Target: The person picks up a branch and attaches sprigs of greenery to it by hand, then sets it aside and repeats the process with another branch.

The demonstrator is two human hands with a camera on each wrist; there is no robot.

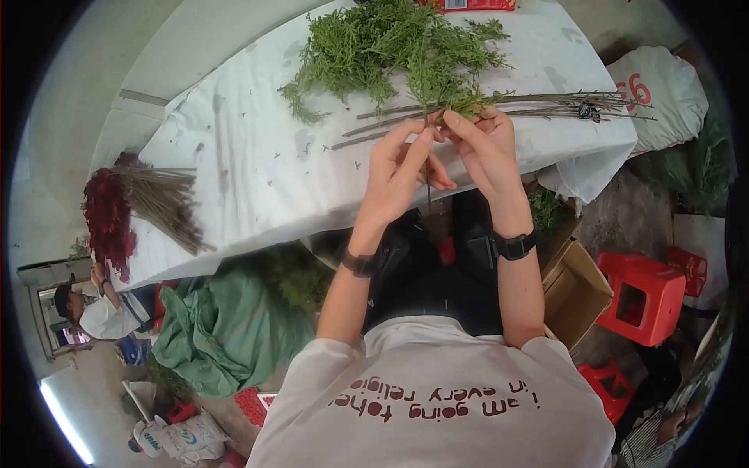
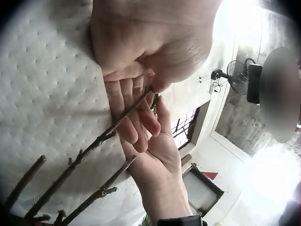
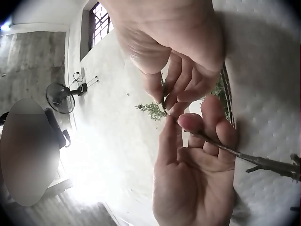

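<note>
Clock directions are read in the head view, with the hands at the centre of the dial. The left hand (image 1: 398, 168) grasps a woody stem (image 2: 99, 139), pinched by the thumb and fingers. The stem stands along the 12-to-6 line, its lower part running down over the near edge of the white-covered tabletop (image 1: 257, 148). The right hand (image 1: 485, 148) meets the left at the stem and pinches a small green sprig (image 3: 153, 111) between thumb and fingers; whether that sprig is joined to the stem cannot be told. Both wrists carry black bands.

At 12 o'clock, just beyond the hands, lies a heap of green foliage (image 1: 367, 54). Bare stems (image 1: 546, 98) lie beside the hands and extend to 3 o'clock, a black tie (image 1: 589, 112) near their far end. At 9 o'clock, well apart, a dark red bundle (image 1: 109, 218) with pale stalks rests at the tabletop's end.

Off the tabletop: a white sack (image 1: 667, 97) with red figures between 2 and 3 o'clock; a red stool (image 1: 644, 324) at 4; a cardboard box (image 1: 587, 282) between 4 and 5; a green sack (image 1: 234, 331) between 7 and 8; another person (image 1: 109, 318) at 8.
</note>
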